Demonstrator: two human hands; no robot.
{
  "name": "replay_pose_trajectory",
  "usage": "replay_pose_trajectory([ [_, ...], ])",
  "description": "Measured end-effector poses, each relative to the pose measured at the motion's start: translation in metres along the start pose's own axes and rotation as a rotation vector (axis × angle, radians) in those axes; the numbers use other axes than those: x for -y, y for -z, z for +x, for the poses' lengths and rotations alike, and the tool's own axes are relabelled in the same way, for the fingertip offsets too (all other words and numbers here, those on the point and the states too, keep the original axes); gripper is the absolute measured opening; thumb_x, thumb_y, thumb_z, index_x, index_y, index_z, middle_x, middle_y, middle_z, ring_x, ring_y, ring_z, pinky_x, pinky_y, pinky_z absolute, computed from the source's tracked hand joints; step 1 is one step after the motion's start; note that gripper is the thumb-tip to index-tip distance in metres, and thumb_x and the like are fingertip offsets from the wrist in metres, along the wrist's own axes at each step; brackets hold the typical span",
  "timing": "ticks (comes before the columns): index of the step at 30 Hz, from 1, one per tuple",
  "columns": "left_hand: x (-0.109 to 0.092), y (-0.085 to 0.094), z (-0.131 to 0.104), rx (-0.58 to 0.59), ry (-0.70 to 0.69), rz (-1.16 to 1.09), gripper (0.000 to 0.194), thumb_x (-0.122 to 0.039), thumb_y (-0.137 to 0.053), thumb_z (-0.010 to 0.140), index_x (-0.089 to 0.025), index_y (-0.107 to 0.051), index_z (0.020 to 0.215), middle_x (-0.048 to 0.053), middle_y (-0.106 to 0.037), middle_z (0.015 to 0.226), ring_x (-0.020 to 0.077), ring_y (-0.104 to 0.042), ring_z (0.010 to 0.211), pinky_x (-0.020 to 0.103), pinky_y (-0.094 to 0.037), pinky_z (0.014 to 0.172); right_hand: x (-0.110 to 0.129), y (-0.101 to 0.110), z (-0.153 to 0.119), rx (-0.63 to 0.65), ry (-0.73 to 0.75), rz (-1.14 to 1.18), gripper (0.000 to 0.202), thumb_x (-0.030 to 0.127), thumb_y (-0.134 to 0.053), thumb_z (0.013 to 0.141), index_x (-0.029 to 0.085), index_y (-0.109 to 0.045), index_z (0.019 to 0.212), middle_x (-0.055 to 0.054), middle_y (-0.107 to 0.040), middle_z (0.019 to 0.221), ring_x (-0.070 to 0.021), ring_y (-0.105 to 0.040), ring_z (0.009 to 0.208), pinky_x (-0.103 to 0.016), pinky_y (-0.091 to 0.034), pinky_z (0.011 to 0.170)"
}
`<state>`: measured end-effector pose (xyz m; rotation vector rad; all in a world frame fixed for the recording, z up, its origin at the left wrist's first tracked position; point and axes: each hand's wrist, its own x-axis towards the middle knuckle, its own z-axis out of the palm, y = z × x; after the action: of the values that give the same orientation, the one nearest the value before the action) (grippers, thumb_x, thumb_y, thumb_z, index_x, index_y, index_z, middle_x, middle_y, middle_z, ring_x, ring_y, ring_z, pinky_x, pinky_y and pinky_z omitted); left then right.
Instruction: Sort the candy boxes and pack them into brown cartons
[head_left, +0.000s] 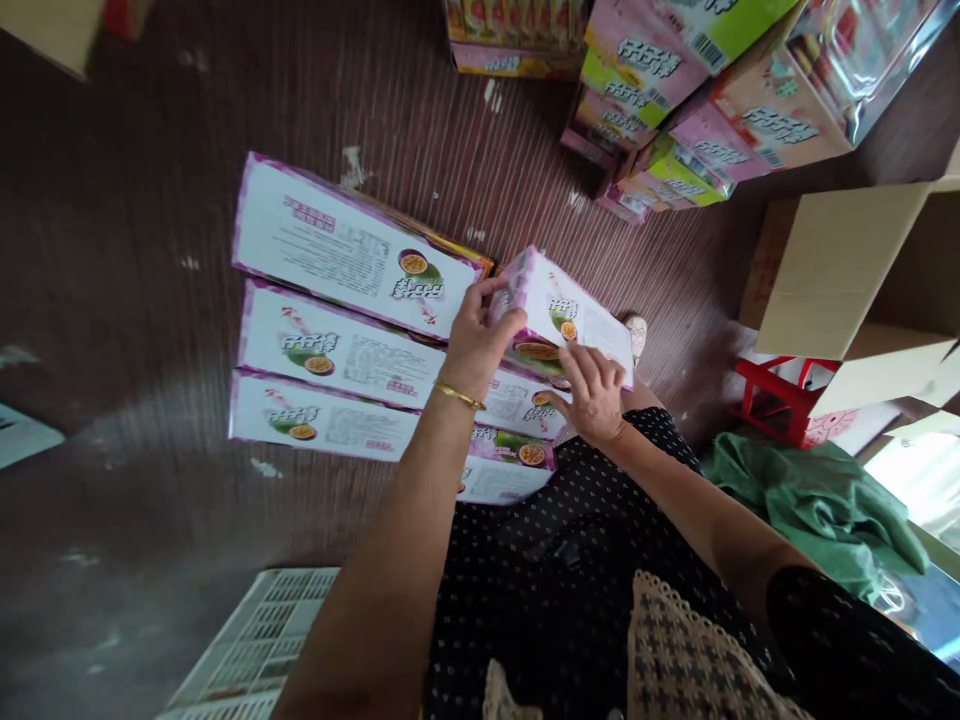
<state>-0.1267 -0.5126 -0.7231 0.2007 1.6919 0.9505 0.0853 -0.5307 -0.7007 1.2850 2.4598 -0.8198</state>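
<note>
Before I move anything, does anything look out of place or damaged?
The farthest white box at left looks turned around: its fruit picture is at the right end, unlike the two nearer boxes beside it. Pale marks dot the brown surface.

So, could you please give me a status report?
Left fingers at one end of white box, right fingers on its near edge. Box askew. Similar boxes close alongside.

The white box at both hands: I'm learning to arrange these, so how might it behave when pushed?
The white box probably keeps its shape, given its flat panels. Its straight edges suggest sliding rather than rolling. Weight is unclear; contents are hidden.
</note>
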Motion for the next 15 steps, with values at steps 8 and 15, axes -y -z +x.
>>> replay_pose_trajectory([
  [8,0.046,0.033,0.008,0.069,-0.082,0.623,0.051,-0.021,-0.056,0.076,-0.017,-0.067,0.125,0.009,-0.074,0.1,0.0237,-0.069,0.092,0.04,-0.057,0.091,-0.045,-0.027,0.006,-0.201,-0.429,0.276,0.08,0.052,-0.056,0.092,0.023,-0.028,0.162,-0.017,-0.023,0.166,-0.0363,-0.024,0.154,-0.06,-0.03,0.12],
  [15,0.037,0.051,-0.038,-0.24,-0.41,0.757,0.039,-0.02,-0.046,0.091,-0.018,-0.069,0.121,0.01,-0.069,0.125,0.0217,-0.061,0.122,0.039,-0.047,0.115,-0.052,-0.045,0.031,-0.21,-0.563,0.452,0.087,0.039,-0.061,0.084,0.021,-0.026,0.162,-0.016,-0.013,0.167,-0.0301,-0.017,0.157,-0.053,-0.029,0.125],
])
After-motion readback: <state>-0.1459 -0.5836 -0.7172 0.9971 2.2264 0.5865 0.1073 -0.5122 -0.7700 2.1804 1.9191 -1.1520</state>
